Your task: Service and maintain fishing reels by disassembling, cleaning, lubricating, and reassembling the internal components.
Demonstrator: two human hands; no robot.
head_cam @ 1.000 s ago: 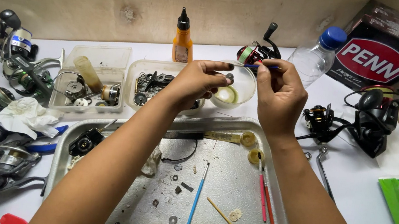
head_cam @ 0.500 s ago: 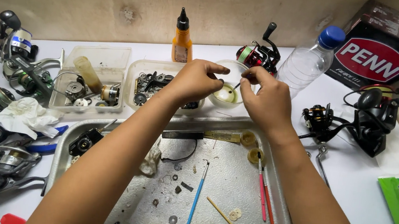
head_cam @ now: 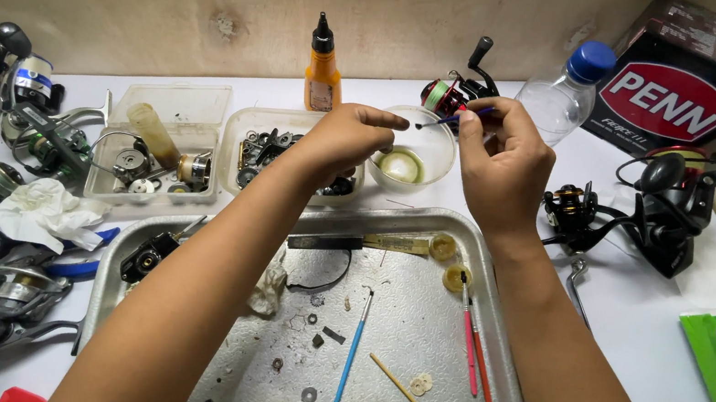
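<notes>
Your right hand [head_cam: 502, 160] pinches a thin blue-handled brush [head_cam: 451, 121], its tip reaching toward your left hand [head_cam: 343, 139], whose fingertips are closed on a tiny part (too small to identify). Both hover above the small clear bowl [head_cam: 415, 149] just beyond the metal tray's [head_cam: 496, 274] far edge. Loosen that pinch and the part likely drops among the tray's scattered bits

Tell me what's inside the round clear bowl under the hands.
The round clear bowl holds a pale greenish blob, probably grease, near its front wall. The left hand covers its left rim, the right hand its right side, so anything there is hidden.
</notes>
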